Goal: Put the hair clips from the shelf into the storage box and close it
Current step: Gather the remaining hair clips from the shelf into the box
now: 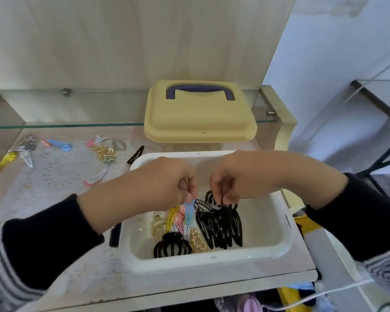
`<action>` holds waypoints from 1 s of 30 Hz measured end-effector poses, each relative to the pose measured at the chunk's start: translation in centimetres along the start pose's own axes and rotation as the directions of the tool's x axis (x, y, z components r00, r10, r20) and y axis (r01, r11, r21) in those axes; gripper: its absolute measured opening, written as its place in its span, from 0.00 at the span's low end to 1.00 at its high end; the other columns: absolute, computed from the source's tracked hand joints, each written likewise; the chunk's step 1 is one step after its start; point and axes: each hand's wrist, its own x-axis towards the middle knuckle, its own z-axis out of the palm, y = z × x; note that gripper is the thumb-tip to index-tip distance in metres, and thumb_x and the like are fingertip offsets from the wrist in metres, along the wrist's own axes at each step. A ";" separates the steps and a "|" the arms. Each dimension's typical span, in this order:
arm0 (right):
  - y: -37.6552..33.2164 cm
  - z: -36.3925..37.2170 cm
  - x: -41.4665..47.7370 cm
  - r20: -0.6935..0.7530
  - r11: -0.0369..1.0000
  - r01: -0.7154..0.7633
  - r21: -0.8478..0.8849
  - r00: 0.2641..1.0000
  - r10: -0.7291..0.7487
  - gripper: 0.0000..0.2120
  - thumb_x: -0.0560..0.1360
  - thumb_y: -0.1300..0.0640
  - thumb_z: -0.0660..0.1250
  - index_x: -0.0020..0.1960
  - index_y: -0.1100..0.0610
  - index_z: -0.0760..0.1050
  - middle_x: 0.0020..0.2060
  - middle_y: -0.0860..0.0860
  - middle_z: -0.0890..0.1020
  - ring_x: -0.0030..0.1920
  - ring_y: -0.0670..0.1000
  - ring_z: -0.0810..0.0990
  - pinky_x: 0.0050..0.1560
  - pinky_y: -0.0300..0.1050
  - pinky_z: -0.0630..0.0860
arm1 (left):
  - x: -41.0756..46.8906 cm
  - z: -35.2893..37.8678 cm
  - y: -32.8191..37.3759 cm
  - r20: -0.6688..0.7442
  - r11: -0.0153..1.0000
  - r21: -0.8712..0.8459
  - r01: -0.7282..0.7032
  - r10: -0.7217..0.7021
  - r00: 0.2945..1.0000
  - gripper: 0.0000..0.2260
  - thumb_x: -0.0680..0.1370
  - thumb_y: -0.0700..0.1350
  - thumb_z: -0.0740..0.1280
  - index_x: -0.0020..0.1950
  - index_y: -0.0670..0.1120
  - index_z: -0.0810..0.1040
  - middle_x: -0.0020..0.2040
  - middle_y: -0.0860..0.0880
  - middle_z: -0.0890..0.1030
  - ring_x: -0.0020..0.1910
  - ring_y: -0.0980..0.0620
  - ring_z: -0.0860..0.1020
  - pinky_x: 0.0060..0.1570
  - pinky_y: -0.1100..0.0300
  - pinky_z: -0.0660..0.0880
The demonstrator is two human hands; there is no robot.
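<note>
The left hand (167,183) is pinching a pale blue clip (190,211) by its upper end and holding it tip-down over the heap of coloured clips (178,219) in the storage box (212,264). The right hand (234,179) is curling its fingers over the black snap clips (223,228). It seems to be gripping the top of that row, though the fingertips are partly hiding the contact. Both hands are closed on clips, then, and both are inside the box's walls.

Around them a black claw clip (172,244) is sitting at the near wall, and gold pieces (198,242) are lying just beside it.

For this step, I'd say the blue one wants releasing low and flat beside the coloured heap, not dropping from height. The black row wants keeping bunched and lying down, so nothing is standing proud of the rim.

Further out, the job is looking far from done. More are waiting on the shelf (54,199) to the left of the box: a black slide (135,154) near its far corner, a gold cluster (105,153), a blue clip (61,145) and a pink-tipped one (95,177).

The yellow lid (200,122) is resting behind the box on the glass ledge (77,126), hanging over its front edge.
</note>
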 end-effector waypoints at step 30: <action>0.1 2.0 2.1 -0.078 0.985 0.017 -0.169 0.997 -0.031 0.12 0.72 0.65 0.65 0.47 0.52 0.84 0.35 0.43 0.78 0.43 0.50 0.80 0.45 0.44 0.78 | 1.1 1.0 0.1 0.025 0.959 0.283 -0.010 0.003 1.000 0.11 0.77 0.39 0.62 0.49 0.55 0.79 0.41 0.58 0.80 0.45 0.59 0.78 0.50 0.61 0.75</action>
